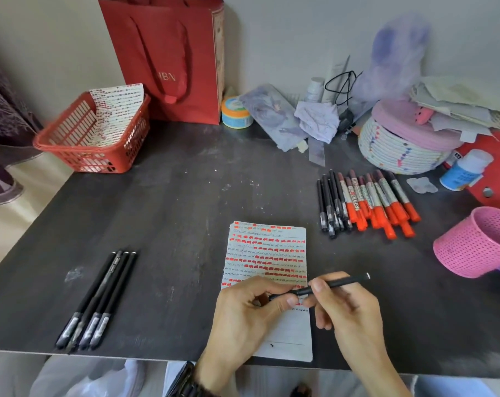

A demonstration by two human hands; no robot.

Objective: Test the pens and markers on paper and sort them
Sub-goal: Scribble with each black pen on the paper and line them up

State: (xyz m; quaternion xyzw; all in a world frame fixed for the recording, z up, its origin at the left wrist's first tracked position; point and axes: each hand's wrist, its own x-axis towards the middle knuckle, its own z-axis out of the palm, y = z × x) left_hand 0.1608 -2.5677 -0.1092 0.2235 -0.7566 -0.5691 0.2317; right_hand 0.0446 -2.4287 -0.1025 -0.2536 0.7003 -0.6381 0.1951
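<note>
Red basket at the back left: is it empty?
Not empty: the red basket holds a sheet of paper covered in coloured marks.

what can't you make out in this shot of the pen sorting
Head view only:
- Black pen tip: covered by the left hand, so capped or uncapped is unclear.
- Pink basket: cut off by the right edge, and its inside is out of sight.
- Paper scribbles: too small to read.
- Red basket bottom: hidden by the sheet standing in it.

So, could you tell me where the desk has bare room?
Bare desk lies between the red basket and the paper, and between the four black pens and the paper. The back right, around the marker pile and pink cup, is crowded.
</note>
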